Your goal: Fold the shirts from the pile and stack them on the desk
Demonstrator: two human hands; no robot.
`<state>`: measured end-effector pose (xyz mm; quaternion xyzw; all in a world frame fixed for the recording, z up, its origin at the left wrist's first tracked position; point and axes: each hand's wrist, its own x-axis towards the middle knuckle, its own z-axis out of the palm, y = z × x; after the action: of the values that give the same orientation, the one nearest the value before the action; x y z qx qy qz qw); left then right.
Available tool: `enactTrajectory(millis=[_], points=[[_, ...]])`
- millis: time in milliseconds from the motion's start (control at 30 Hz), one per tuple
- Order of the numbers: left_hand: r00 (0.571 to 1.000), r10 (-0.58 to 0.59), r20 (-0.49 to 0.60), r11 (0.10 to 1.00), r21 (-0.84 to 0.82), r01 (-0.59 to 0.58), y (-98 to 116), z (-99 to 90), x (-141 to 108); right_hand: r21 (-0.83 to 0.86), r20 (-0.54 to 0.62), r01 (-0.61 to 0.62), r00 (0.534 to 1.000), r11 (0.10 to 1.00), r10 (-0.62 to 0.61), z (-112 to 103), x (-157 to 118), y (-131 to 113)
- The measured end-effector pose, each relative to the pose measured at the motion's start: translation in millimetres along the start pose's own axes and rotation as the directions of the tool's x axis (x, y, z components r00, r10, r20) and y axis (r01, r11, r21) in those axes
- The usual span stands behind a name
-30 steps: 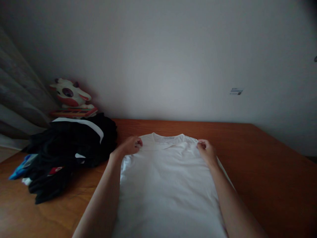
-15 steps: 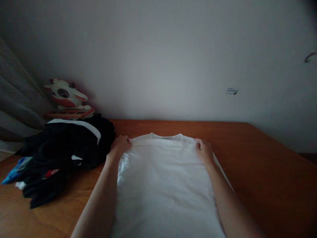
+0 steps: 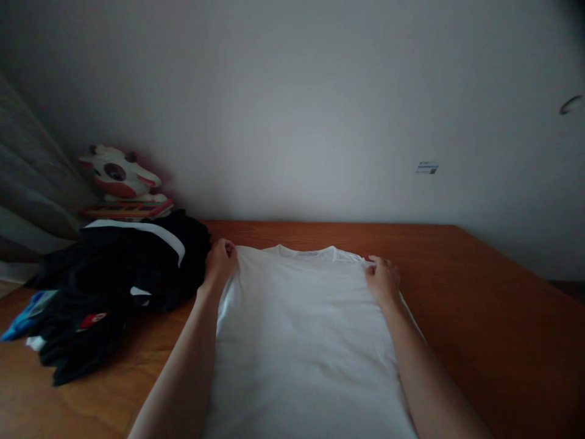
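A white T-shirt [image 3: 306,329] lies spread on the wooden table, its neckline toward the wall and its lower part running out of view at the bottom. My left hand [image 3: 222,262] pinches the shirt at its far left shoulder corner, which is lifted a little. At the far right shoulder my right hand [image 3: 382,279] is closed on the cloth, thumb toward the neckline. Shallow wrinkles cross the middle of the shirt. My forearms lie along both its sides.
A heap of black clothes [image 3: 114,274] with white bands sits just left of my left hand. Behind it stands a cow-shaped toy [image 3: 121,174] with a keyboard base. The wooden table [image 3: 479,305] ends at a pale wall [image 3: 292,122]. A curtain [image 3: 31,177] hangs at left.
My left hand has risen slightly, pulling the left shoulder corner up and outward. My right hand has shifted a little to the right, and the shirt's top edge is stretched wider.
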<state>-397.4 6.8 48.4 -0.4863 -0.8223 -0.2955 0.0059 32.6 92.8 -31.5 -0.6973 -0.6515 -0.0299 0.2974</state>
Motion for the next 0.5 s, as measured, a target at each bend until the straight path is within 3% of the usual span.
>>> enactTrajectory(millis=[100, 300, 400, 500], points=[[0.998, 0.068, 0.016, 0.997, 0.039, -0.068, -8.0, 9.2, -2.9, -0.006, -0.011, -0.037, 0.999, 0.999, 0.037, -5.0, -2.6, -0.7], [0.999, 0.002, 0.055, 0.981, 0.191, -0.012, -20.1, 21.8, -9.6, 0.024, -0.186, -0.271, 0.945, 0.962, 0.270, -13.0, -5.2, 19.2], [0.997, 0.006, 0.083, 0.984, 0.178, -0.021, -20.7, 19.9, -8.0, 0.157, -0.049, -0.331, 0.938, 0.930, 0.342, -16.0, 2.9, 38.0], [0.996, -0.062, 0.066, 0.998, -0.012, 0.063, -19.4, 16.6, -3.8, 0.286, 0.095, -0.337, 0.941, 0.897, 0.323, -20.0, 11.2, 47.3]])
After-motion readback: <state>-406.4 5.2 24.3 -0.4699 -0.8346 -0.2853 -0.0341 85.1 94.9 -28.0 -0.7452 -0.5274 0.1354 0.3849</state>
